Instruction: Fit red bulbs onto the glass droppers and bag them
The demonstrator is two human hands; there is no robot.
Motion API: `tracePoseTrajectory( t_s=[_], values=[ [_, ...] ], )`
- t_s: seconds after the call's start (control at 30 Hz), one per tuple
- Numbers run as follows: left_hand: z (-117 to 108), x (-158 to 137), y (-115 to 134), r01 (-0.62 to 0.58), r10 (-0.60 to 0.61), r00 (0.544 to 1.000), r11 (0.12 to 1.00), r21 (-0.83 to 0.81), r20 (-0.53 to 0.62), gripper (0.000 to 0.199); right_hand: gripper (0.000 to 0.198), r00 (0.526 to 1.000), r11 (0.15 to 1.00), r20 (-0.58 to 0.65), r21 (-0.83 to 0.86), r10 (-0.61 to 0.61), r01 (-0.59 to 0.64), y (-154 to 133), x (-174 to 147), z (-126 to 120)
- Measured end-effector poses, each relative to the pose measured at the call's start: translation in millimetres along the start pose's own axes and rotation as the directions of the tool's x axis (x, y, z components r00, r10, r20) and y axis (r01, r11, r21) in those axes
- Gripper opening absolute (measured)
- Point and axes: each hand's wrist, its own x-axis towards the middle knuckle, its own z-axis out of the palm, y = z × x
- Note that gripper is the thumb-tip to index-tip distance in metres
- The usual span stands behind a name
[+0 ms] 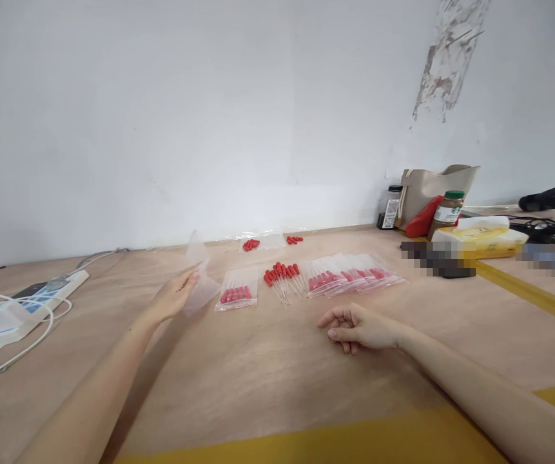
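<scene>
My left hand [176,295] has its fingers closed on a translucent plastic bag [198,283], held upright above the table. My right hand [354,327] is at the table surface with its fingers loosely curled and apart, holding nothing. Between and beyond the hands is a loose pile of thin clear droppers with red bulbs [283,273]. To its left lies a zip bag [236,290] with several such droppers inside, bulbs toward me. Overlapping filled zip bags [352,276] are fanned out to the right of the pile, beyond my right hand.
Loose red bulbs [251,245] lie on clear plastic near the wall, with more red bulbs [294,240] beside them. A white power strip [30,310] with cables is at left. At right stand a yellow tissue pack [480,240], a green-lidded jar [447,214] and a dark-capped bottle [390,207].
</scene>
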Motion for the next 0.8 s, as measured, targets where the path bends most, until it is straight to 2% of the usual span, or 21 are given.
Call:
tracePoseTrajectory(
  t_s=[0.03,0.1,0.17,0.23,0.3,0.37,0.43,0.47,0.53,0.63,0.7,0.77,0.8],
  values=[
    [-5.4,-6.0,10.6,-0.159,0.163,0.985,0.985,-0.068,0.052,0.045,0.041,1.000,1.000,-0.002,-0.001,-0.002,0.002,0.6,0.4,-0.3],
    [-9.4,-19.6,32.8,-0.383,0.408,0.895,0.910,-0.159,0.182,0.042,0.041,1.000,1.000,-0.005,-0.009,-0.005,0.005,2.4,1.3,-1.2],
    [-5.3,-33.5,52.4,-0.559,0.591,0.735,0.806,-0.196,0.331,0.037,0.041,1.000,1.000,-0.002,-0.017,-0.007,0.007,4.2,2.1,-2.3],
    [2.6,-45.8,65.8,-0.638,0.666,0.617,0.735,-0.229,0.420,0.034,0.040,1.000,1.000,0.003,-0.022,-0.008,0.008,5.5,2.1,-3.1],
    [9.8,-55.6,72.6,-0.667,0.693,0.541,0.699,-0.259,0.476,0.034,0.039,1.000,1.000,0.006,-0.025,-0.008,0.009,6.0,1.5,-3.3],
    [14.6,-63.5,75.5,-0.645,0.682,0.543,0.712,-0.277,0.490,0.040,0.037,1.000,1.000,0.004,-0.028,-0.009,0.009,5.8,0.9,-2.4],
    [18.9,-70.7,78.0,-0.617,0.665,0.585,0.736,-0.277,0.464,0.046,0.034,1.000,0.999,-0.021,-0.040,0.000,-0.001,4.6,1.3,-0.9],
    [21.8,-74.2,79.7,-0.617,0.665,0.599,0.739,-0.271,0.446,0.049,0.032,0.999,0.998,-0.054,-0.055,0.008,-0.010,3.4,2.3,-0.4],
    [29.2,-80.3,84.8,-0.651,0.680,0.594,0.720,-0.240,0.430,0.051,0.024,0.986,0.993,-0.164,-0.114,-0.004,-0.015,-0.5,7.0,-0.7],
    [41.5,-85.1,95.9,-0.670,0.672,0.601,0.718,-0.186,0.432,0.051,0.013,0.921,0.947,-0.354,-0.317,-0.165,0.048,-12.2,22.5,-5.8],
    [47.3,-85.3,104.0,-0.666,0.666,0.616,0.725,-0.173,0.421,0.051,0.007,0.854,0.865,-0.432,-0.500,-0.289,0.040,-23.5,39.0,-11.0],
    [50.3,-84.6,110.6,-0.665,0.667,0.624,0.727,-0.172,0.408,0.051,0.008,0.805,0.777,-0.501,-0.624,-0.319,-0.081,-35.1,59.9,-15.8],
    [51.0,-84.3,113.0,-0.663,0.666,0.628,0.729,-0.172,0.403,0.052,0.010,0.790,0.748,-0.541,-0.642,-0.288,-0.167,-40.1,71.3,-17.7]
  ],
)
